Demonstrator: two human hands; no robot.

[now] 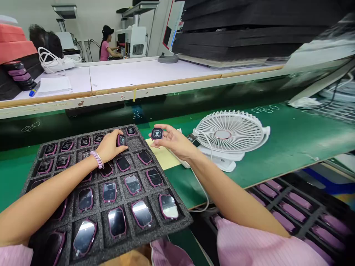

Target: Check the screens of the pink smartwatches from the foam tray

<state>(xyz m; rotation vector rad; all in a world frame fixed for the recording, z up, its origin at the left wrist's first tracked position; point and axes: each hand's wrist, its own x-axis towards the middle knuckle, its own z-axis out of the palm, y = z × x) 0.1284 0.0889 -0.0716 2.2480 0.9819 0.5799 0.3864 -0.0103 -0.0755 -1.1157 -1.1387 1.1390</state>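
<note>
Watches [117,221] with purple rims lie in rows in a black foam tray [183,218], seen from the head view. The right hand [173,142] grasps a first watch [157,133] between thumb and fingers, screen up and lit, off the tray's right side and near its far corner, above a yellow paper [166,159]. The left hand [109,146] has thumb and fingers closed about a second watch [122,140] at the tray's far right part; whether that one sits in its pocket or is lifted cannot be told. The first watch therefore lies to the right of the second, a short gap between them, each at its own hand's fingertips; its outline looks nearly square, so its long axis is unclear. In the near rows the long axes run roughly away from the person, some slanted, and the screens are mostly dark or reflecting. The tray rests at least partly on a green desk [280,144], its near edge towards the person. A white fan [222,135] stands right of the right hand, and pink pieces [299,200] lie below the desk's edge. Beyond, a shelf [124,70] carries a notepad [55,85] and a black foam stack [235,37]; farther back, a person [104,50] sits at a white machine [135,40].
</note>
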